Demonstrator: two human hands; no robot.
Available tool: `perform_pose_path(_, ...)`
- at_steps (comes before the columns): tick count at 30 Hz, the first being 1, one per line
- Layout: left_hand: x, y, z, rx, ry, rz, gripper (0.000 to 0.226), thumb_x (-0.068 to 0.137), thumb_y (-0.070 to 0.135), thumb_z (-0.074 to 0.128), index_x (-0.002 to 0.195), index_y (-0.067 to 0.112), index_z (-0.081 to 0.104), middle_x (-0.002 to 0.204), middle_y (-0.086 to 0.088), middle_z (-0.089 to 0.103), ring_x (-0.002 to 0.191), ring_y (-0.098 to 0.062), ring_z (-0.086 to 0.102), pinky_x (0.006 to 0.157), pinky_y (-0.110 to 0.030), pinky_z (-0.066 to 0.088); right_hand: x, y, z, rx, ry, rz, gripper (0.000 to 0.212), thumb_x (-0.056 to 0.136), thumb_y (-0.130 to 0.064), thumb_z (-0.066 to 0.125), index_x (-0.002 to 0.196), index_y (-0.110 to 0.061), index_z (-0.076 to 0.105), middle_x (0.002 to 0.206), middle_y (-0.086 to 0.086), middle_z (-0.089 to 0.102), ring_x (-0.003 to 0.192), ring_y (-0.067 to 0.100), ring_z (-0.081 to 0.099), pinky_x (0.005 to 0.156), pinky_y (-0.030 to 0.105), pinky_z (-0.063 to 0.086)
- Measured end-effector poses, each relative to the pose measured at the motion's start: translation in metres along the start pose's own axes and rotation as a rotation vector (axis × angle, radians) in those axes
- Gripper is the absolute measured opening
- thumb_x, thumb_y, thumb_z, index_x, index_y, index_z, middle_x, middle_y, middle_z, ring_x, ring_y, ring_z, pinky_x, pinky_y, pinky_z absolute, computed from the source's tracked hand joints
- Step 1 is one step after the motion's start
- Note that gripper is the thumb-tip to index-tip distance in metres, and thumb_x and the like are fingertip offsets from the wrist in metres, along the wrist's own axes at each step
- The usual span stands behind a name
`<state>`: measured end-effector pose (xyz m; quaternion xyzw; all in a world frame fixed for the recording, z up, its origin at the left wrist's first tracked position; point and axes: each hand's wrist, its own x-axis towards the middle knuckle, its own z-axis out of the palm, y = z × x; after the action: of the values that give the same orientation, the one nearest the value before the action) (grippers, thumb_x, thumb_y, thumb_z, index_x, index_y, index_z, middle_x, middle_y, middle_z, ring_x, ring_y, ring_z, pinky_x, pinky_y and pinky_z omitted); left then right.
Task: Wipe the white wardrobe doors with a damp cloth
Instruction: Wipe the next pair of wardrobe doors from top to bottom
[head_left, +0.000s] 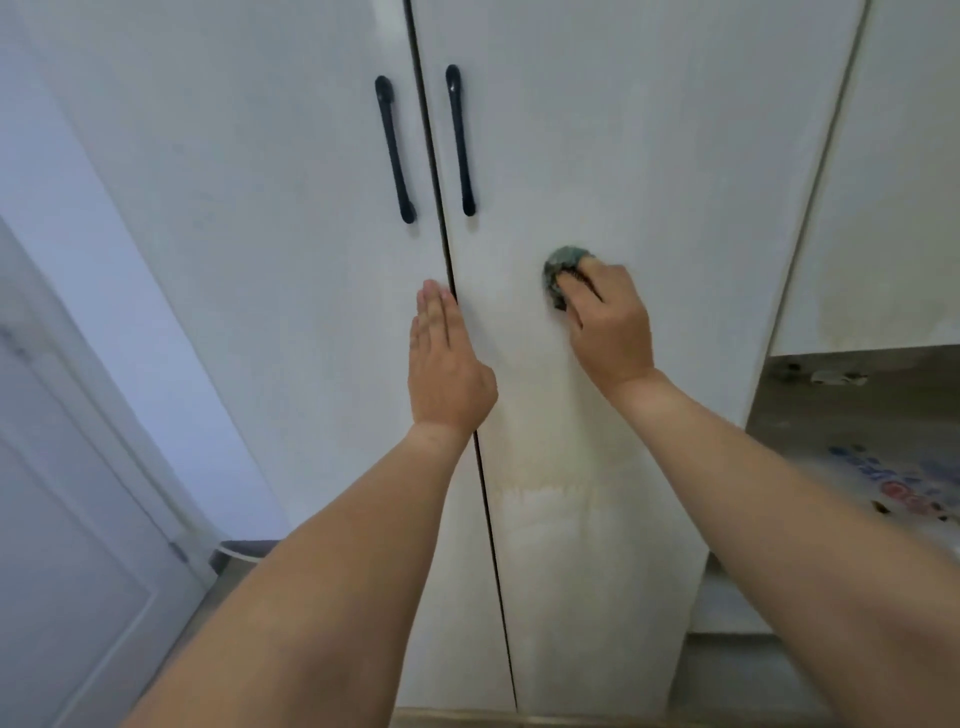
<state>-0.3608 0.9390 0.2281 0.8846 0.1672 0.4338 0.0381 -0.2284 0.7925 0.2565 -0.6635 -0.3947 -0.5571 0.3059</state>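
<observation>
White wardrobe doors (597, 156) stained low, right hand (608, 322) gripping bunched cloth (563, 260), left hand (447, 364) flat.

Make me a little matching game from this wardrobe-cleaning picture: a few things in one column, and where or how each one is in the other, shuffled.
Things
1. left hand
2. right hand
3. cloth
4. door handles

States
A. black, either side of the centre seam
B. bunched up, pressed on the right door
C. flat, fingers straight, at the seam
D. fingers curled round the cloth

Pairs: 1-C, 2-D, 3-B, 4-A
</observation>
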Motion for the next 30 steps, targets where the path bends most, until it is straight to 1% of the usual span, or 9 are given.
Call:
perform_pose_path(4,-0.001,-0.021,0.009,-0.129,0.046,0.071,0.087,0.076,-0.003,0.045,0.155,-0.005,0.008,0.165,-0.019,0.002,0.154,-0.028,-0.002,0.125,-0.040,0.015,-0.009,-0.025,0.029,-0.007,-0.040,-0.331,0.020,0.098,-0.002,0.056,0.110,-0.005,0.072,0.114,0.011,0.068,0.094,0.029,0.062,0.078,0.039,0.055)
perform_pose_path(9,-0.002,-0.048,0.021,-0.145,0.139,0.243,0.067,0.091,-0.007,0.040,0.153,-0.009,0.015,0.163,-0.023,0.008,0.153,-0.031,0.004,0.125,-0.038,0.010,0.047,-0.043,0.055,-0.001,0.109,-0.273,0.032,0.093,0.002,0.054,0.122,-0.002,0.067,0.132,0.012,0.063,0.125,0.030,0.057,0.103,0.039,0.046)
perform_pose_path(13,-0.024,-0.061,0.033,-0.180,0.267,0.198,0.066,0.087,-0.002,0.031,0.152,-0.010,0.018,0.162,-0.024,0.011,0.153,-0.032,0.009,0.125,-0.039,0.015,-0.040,-0.050,0.082,0.000,0.053,-0.513,0.035,0.100,0.003,0.043,0.129,0.000,0.062,0.139,0.015,0.057,0.134,0.031,0.049,0.109,0.040,0.042)
perform_pose_path(15,-0.037,-0.066,0.045,-0.105,0.265,0.192,0.065,0.089,0.006,0.029,0.151,-0.012,0.019,0.161,-0.028,0.013,0.152,-0.037,0.010,0.124,-0.042,0.016,-0.066,-0.036,0.082,-0.062,-0.003,-0.667,0.033,0.101,0.001,0.044,0.129,0.000,0.061,0.138,0.016,0.057,0.132,0.033,0.051,0.105,0.043,0.045)
perform_pose_path(17,-0.045,-0.065,0.056,-0.021,0.235,0.192,0.068,0.086,0.011,0.027,0.150,-0.013,0.019,0.160,-0.030,0.014,0.151,-0.041,0.010,0.125,-0.044,0.014,-0.052,-0.017,0.070,-0.199,0.075,-0.689,0.027,0.100,-0.001,0.049,0.122,-0.001,0.065,0.132,0.016,0.062,0.121,0.036,0.057,0.095,0.044,0.050)
perform_pose_path(21,-0.049,-0.047,0.057,0.029,0.116,0.091,0.076,0.088,0.015,0.038,0.155,-0.005,0.009,0.164,-0.020,0.002,0.153,-0.032,-0.002,0.125,-0.036,0.003,0.000,-0.003,0.032,-0.276,0.209,-0.253,0.026,0.084,0.001,0.063,0.109,-0.002,0.066,0.110,0.017,0.066,0.096,0.036,0.058,0.073,0.039,0.052)
perform_pose_path(24,-0.050,-0.038,0.061,-0.008,0.083,0.033,0.088,0.089,0.024,0.050,0.156,-0.001,-0.001,0.165,-0.015,-0.009,0.153,-0.027,-0.011,0.125,-0.034,0.000,-0.023,-0.035,0.036,-0.095,0.154,-0.147,0.047,0.083,0.004,0.058,0.129,-0.005,0.058,0.106,0.020,0.063,0.097,0.037,0.056,0.068,0.041,0.050)
perform_pose_path(28,-0.048,-0.033,0.064,0.033,0.077,0.017,0.107,0.088,0.053,0.058,0.155,-0.002,-0.004,0.164,-0.017,-0.013,0.152,-0.028,-0.015,0.125,-0.035,-0.002,-0.086,-0.047,0.047,-0.092,-0.051,-0.479,0.033,0.080,-0.003,0.065,0.111,-0.011,0.066,0.095,0.015,0.063,0.089,0.033,0.058,0.056,0.034,0.048)
perform_pose_path(30,-0.051,-0.031,0.064,0.083,0.072,0.014,0.113,0.086,0.061,0.057,0.154,-0.004,-0.005,0.164,-0.019,-0.014,0.152,-0.031,-0.015,0.125,-0.036,-0.002,-0.090,-0.023,0.036,-0.202,-0.043,-0.533,0.020,0.078,-0.005,0.064,0.098,-0.006,0.068,0.099,0.016,0.066,0.089,0.035,0.060,0.058,0.036,0.051)
